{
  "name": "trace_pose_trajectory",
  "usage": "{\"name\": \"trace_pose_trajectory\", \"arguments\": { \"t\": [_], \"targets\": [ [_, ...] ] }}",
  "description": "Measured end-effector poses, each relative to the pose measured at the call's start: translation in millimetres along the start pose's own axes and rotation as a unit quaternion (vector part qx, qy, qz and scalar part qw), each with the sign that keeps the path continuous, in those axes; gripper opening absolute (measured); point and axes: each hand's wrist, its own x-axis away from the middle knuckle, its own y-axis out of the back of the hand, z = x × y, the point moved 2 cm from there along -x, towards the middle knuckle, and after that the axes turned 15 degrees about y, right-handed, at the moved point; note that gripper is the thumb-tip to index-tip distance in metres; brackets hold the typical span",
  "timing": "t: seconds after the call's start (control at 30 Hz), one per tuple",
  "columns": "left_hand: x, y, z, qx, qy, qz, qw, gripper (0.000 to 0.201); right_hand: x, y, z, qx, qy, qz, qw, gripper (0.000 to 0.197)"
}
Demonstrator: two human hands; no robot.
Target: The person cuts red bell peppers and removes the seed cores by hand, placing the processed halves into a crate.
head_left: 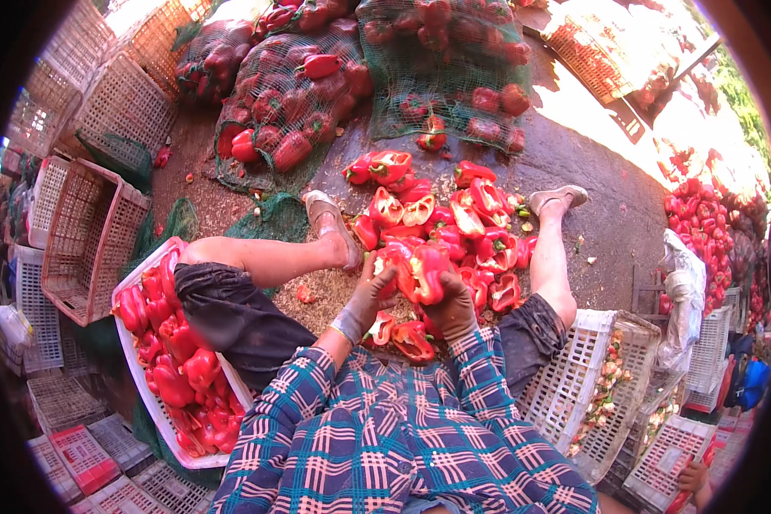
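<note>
Your right grip (451,307) is closed on a cut red pepper (428,272), and your left grip (375,289) holds its left side, above the near edge of a pepper pile (450,224). The floor (595,171) beneath is dark, scattered with pale seeds around your feet. Green mesh sacks (441,73) of peppers stand far; a pepper-filled crate (204,461) sits left, a white crate (565,368) right. Sunlight whitens the far right.

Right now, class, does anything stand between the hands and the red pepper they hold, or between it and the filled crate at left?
Nothing visible separates the hands from the pepper. Between pepper and crate lies the left leg, in dark shorts.
</note>
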Motion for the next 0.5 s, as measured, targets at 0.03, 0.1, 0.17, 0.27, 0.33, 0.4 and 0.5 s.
{"name": "trace_pose_trajectory", "arguments": {
  "t": [0.03, 0.1, 0.17, 0.27, 0.33, 0.4, 0.5],
  "targets": [
    [0.7, -1.1, 1.0, 0.066, -0.034, 0.009, 0.997, 0.086, 1.9, 19.1, -3.9, -0.049, -0.014, -0.014, 0.999, 0.064],
    [9.8, -8.2, -5.7, 0.144, 0.014, 0.189, 0.971, 0.079, 5.1, 18.1, -2.9, -0.118, -0.035, 0.008, 0.992, 0.058],
    [21.7, -18.4, -6.8, 0.185, 0.041, 0.307, 0.933, 0.066, 3.4, 16.0, -2.3, -0.169, -0.038, 0.02, 0.985, 0.058],
    [26.8, -39.2, 0.8, 0.198, 0.03, 0.283, 0.938, 0.059, -3.0, 11.9, 0.8, -0.152, -0.006, -0.033, 0.988, 0.056],
    [24.0, -37.4, 1.4, 0.1, -0.008, 0.209, 0.973, 0.052, -7.3, 7.1, 2.5, -0.073, 0.04, -0.023, 0.996, 0.054],
    [25.4, -38.6, -2.7, 0.055, -0.023, 0.163, 0.985, 0.047, -4.0, 19.8, -0.8, -0.064, 0.043, -0.048, 0.996, 0.056],
    [28.3, -36.9, -3.5, 0.069, -0.006, 0.148, 0.986, 0.045, -6.0, 31.6, -8.0, -0.146, 0.029, -0.09, 0.985, 0.064]
  ]
}}
